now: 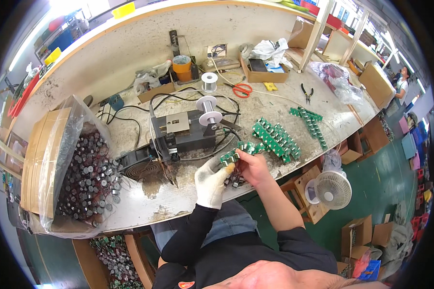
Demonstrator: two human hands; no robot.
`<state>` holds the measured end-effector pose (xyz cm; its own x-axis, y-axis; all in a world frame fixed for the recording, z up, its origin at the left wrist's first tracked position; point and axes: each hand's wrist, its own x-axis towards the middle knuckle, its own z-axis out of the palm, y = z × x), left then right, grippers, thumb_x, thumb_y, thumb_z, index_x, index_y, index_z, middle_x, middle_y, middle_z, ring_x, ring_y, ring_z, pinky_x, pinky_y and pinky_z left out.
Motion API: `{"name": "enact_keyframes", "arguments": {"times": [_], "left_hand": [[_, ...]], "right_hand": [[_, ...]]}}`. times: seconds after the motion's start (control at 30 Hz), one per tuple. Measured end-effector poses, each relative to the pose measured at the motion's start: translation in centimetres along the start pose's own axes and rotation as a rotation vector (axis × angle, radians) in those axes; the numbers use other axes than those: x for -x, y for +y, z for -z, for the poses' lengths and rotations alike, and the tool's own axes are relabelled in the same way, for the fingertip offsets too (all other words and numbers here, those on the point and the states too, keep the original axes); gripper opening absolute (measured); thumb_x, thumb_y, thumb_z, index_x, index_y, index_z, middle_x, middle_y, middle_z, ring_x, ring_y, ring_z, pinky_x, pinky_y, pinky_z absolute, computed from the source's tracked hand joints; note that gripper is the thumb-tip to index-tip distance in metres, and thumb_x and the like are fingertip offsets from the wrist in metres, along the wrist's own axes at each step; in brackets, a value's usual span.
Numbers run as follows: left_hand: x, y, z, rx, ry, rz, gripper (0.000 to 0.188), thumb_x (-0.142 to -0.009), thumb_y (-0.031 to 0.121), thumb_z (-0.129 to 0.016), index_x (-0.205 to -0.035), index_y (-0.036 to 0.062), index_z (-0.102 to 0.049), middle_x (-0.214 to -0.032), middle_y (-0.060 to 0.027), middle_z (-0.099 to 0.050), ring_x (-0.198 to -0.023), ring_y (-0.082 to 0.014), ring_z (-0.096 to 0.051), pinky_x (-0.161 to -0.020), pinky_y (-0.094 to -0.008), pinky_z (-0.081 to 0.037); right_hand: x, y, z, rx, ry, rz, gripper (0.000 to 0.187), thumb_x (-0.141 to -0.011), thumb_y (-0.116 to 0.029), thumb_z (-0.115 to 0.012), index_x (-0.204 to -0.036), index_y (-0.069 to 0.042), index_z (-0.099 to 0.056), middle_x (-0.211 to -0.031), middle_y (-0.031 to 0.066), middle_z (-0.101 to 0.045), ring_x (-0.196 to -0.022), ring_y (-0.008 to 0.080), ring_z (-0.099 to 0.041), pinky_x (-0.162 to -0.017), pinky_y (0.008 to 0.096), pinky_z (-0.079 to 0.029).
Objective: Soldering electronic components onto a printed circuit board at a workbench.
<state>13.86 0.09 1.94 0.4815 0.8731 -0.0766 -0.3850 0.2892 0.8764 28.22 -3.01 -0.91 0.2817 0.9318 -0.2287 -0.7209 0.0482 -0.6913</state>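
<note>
While both forearms rise from the lower edge and bend inward, the gloved left hand and bare right hand meet over the workbench's front edge, fingers of both closed around a strip of green circuit boards. More green boards lie just right; a soldering machine sits just behind.

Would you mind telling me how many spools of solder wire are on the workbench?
2: a large spool mounted on the dark machine mid-bench, and a smaller spool standing behind it near the orange cup. Clutter may hide others.
</note>
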Motion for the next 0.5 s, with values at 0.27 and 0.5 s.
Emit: {"name": "enact_keyframes", "arguments": {"times": [0.27, 0.5], "left_hand": [[-1.0, -1.0, 1.0, 0.311, -0.023, 0.187, 0.029, -0.088, 0.004, -0.06, -0.115, -0.0059, -0.056, -0.104, -0.0135, -0.066, -0.09, -0.019, -0.065, -0.081, -0.0305, -0.052], [-0.3, -0.3, 0.1, 0.109, 0.04, 0.102, 0.032, -0.084, 0.003, -0.067, -0.113, -0.0083, -0.059, -0.099, -0.0124, -0.067, -0.083, -0.0158, -0.065, -0.076, -0.0259, -0.052]], "right_hand": [[-1.0, 0.2, 0.5, -0.261, -0.127, -0.218, 0.018, -0.096, -0.019, -0.051, -0.102, -0.005, -0.061, -0.093, 0.005, -0.065, -0.083, 0.0173, -0.063, -0.077, 0.0312, -0.051], [-0.2, 0.0, 0.2, -0.034, -0.061, -0.115, 0.019, -0.094, -0.012, -0.054, -0.104, 0.001, -0.061, -0.095, 0.0086, -0.066, -0.088, 0.0188, -0.063, -0.081, 0.0326, -0.051]]}}
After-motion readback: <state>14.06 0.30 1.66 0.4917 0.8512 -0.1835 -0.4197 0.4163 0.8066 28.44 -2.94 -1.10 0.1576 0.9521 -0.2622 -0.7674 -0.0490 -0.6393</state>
